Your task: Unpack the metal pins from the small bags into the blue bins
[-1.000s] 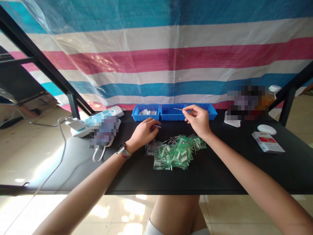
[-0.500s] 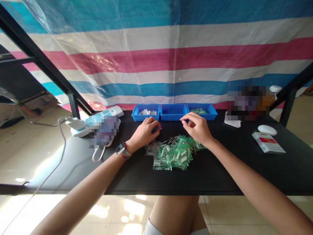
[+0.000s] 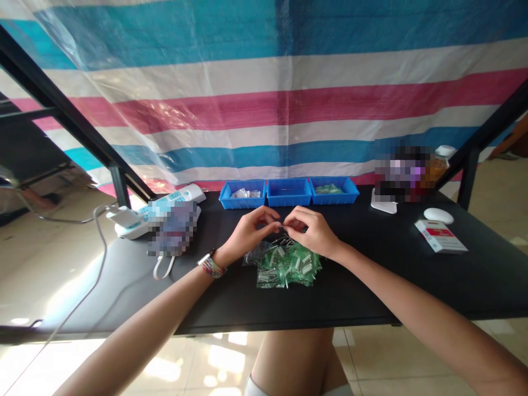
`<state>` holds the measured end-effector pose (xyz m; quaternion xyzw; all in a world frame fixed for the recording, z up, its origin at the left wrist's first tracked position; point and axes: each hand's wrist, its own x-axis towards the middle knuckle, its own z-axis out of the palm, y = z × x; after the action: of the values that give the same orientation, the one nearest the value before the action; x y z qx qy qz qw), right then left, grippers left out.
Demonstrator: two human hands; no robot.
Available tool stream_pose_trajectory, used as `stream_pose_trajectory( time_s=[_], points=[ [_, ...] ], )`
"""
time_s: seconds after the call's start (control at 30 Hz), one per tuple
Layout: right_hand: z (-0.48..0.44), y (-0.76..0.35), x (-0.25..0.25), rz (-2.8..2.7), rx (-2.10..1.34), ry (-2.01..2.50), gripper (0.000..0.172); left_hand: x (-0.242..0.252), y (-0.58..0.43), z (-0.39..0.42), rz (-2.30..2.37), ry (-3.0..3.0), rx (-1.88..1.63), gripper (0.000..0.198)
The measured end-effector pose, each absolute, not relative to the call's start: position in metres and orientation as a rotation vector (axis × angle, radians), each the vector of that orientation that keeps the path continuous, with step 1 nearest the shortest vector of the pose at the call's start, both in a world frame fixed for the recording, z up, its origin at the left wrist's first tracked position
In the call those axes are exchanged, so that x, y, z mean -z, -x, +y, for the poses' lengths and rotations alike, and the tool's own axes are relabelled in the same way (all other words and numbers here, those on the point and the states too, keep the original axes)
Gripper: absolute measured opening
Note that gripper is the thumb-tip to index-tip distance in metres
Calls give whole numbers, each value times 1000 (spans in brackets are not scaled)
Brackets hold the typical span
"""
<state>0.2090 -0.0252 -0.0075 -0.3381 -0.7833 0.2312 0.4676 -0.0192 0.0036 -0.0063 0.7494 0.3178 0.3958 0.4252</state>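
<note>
My left hand (image 3: 250,234) and my right hand (image 3: 312,232) meet fingertip to fingertip above the table, thumbs and fingers pinched. Something tiny shows between the tips, too small to make out. Just below them lies a pile of small clear and green plastic packets (image 3: 287,268) with pale cylindrical pieces in them. Several thin metal pins (image 3: 284,240) stick out at the pile's top, partly behind my right hand. Behind the hands stand three joined blue bins: the left bin (image 3: 242,203) holds clear packets, the middle bin (image 3: 289,202) a thin sliver, the right bin (image 3: 335,199) green packets.
At the left are a power strip (image 3: 175,195) with a plugged-in charger (image 3: 124,217), its cable (image 3: 108,247) and a blurred item with a white strap (image 3: 164,268). A red-and-white box (image 3: 441,237), a white oval object (image 3: 438,215) and a bottle (image 3: 443,159) stand right.
My hands have come together from apart, the right moving left and the left moving slightly right. A thin sliver now shows in the middle bin. The view has shifted a little.
</note>
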Motion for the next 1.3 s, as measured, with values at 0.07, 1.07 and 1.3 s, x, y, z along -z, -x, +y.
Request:
stream_pose_trajectory(
  time_s=[0.07, 1.07, 1.3],
  points=[
    [-23, -210, 9, -1891, -592, 847, 12, 4, 20, 4, 823, -1902, -1025, 36],
    [-3, -204, 15, -1762, -587, 858, 31, 14, 21, 14, 838, -2170, -1219, 34],
    [-9, -205, 14, -1699, -528, 866, 14, 15, 16, 16, 905, -2195, -1218, 38]
  ],
)
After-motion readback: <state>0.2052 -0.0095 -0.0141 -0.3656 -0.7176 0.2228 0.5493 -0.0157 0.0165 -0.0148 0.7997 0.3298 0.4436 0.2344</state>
